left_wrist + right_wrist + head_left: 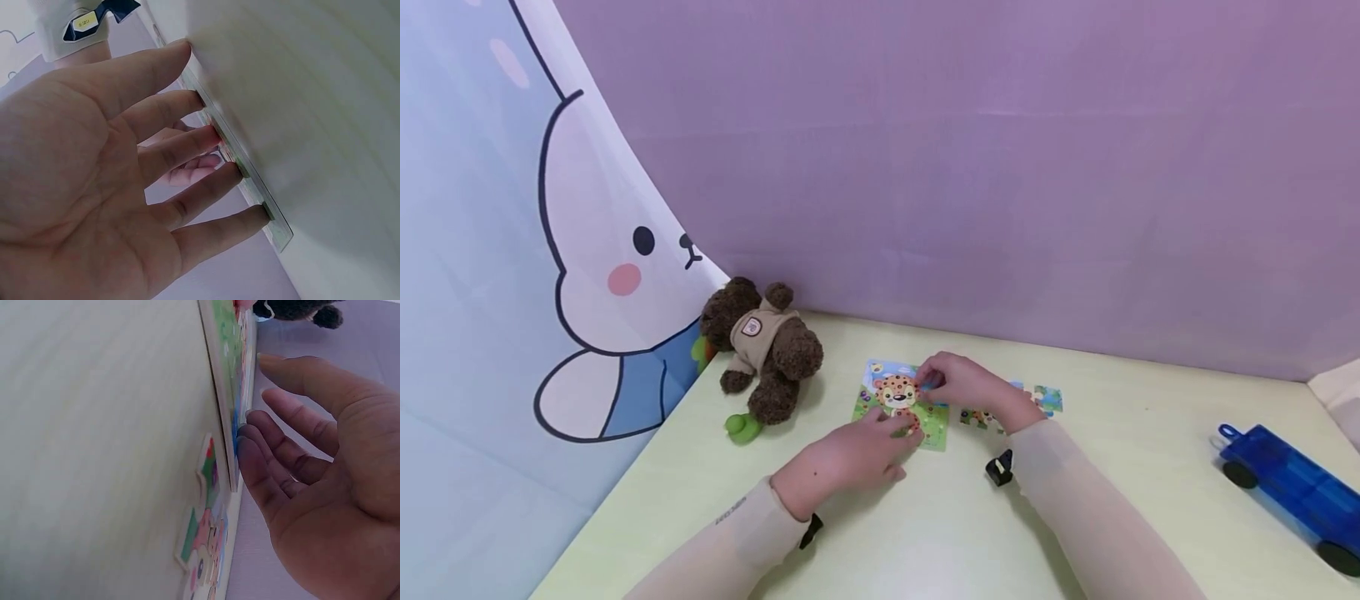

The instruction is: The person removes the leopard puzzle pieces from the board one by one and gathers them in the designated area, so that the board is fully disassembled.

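Note:
A picture board (934, 439) with a spotted leopard cub on green and blue lies flat on the table. My left hand (861, 454) rests its fingertips on the board's lower left part, fingers fairly straight. In the left wrist view, the fingertips touch the face of the thin board (280, 234) along its length. Over the board's upper right side is my right hand (962, 385), fingers bent a little and fingertips right at the surface. The right wrist view shows no object in that hand (331, 462). Several jigsaw pieces (1048, 398) lie right of the board, partly hidden by my right wrist.
A brown teddy bear (760, 346) in a beige shirt lies at the back left, with a small green toy (742, 427) in front of it. A blue toy wagon (1292, 487) stands at the right. Behind the table hangs a purple cloth (962, 183).

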`<state>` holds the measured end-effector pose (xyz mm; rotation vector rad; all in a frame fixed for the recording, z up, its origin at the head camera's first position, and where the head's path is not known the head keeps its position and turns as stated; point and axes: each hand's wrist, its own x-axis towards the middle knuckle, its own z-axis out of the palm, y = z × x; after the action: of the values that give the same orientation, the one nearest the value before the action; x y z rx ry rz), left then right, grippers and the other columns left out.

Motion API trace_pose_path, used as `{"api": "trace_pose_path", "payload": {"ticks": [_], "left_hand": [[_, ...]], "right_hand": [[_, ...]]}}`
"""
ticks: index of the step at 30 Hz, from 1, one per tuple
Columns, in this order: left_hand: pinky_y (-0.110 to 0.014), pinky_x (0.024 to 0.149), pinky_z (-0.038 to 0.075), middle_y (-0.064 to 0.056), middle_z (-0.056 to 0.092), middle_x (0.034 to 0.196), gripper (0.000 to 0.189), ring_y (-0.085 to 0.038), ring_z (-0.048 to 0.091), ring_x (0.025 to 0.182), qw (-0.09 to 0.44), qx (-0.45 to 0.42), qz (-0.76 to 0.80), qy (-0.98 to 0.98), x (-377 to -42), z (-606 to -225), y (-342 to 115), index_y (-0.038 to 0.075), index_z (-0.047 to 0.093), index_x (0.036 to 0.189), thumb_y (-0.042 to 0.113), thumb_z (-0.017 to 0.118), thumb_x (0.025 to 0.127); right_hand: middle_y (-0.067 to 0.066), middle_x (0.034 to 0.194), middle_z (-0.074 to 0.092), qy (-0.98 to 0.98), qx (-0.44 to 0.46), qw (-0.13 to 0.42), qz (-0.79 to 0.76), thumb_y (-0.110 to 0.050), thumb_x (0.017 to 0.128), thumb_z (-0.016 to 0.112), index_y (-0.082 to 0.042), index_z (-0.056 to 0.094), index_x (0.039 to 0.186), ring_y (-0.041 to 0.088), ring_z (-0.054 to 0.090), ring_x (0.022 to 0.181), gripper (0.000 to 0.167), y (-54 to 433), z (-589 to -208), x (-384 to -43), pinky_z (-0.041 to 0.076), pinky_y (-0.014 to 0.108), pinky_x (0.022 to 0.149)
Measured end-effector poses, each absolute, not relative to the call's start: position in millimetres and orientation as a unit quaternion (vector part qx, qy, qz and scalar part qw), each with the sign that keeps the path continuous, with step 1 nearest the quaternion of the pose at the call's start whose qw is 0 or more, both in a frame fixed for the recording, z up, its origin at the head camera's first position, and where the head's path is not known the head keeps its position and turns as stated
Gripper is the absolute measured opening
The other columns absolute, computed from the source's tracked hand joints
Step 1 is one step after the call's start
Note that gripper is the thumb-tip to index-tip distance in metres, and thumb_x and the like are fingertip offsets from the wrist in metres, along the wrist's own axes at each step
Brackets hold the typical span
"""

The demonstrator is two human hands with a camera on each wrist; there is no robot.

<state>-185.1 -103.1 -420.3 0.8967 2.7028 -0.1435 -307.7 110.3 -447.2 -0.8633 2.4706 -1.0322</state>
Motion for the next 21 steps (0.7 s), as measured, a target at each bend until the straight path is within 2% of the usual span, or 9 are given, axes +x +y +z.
{"api": "trace_pose_path", "payload": {"ticks": [9,15,21], "left_hand": [[-0.049,0.123,0.05,0.003,0.035,0.176,0.065,-0.039,0.04,0.157,0.138,0.315,-0.055,0.937,-189.0,-425.6,-103.8,0.027,0.042,0.166,0.043,0.063,0.107],[-0.049,0.124,0.049,0.002,0.036,0.175,0.064,-0.038,0.041,0.156,0.135,0.319,-0.055,0.937,-188.4,-424.3,-103.0,0.026,0.043,0.165,0.042,0.063,0.107],[-0.051,0.129,0.043,0.002,0.037,0.175,0.063,-0.038,0.041,0.156,0.136,0.322,-0.059,0.935,-188.8,-423.7,-102.5,0.025,0.044,0.165,0.042,0.062,0.107]], "right_hand": [[0.008,0.121,0.068,0.874,-0.318,0.166,-0.329,-0.017,0.095,0.081,-0.009,0.074,0.124,0.018,0.065,0.108,0.031,107.3,-454.4,-311.0,0.061,0.037,0.099],[0.009,0.121,0.067,0.872,-0.321,0.178,-0.324,-0.02,0.093,0.084,-0.006,0.074,0.124,0.018,0.065,0.107,0.036,105.4,-452.1,-307.8,0.06,0.035,0.098],[0.009,0.118,0.068,0.873,-0.323,0.18,-0.318,-0.02,0.092,0.085,-0.007,0.074,0.123,0.016,0.064,0.103,0.035,104.4,-452.2,-309.3,0.06,0.033,0.095]]}}
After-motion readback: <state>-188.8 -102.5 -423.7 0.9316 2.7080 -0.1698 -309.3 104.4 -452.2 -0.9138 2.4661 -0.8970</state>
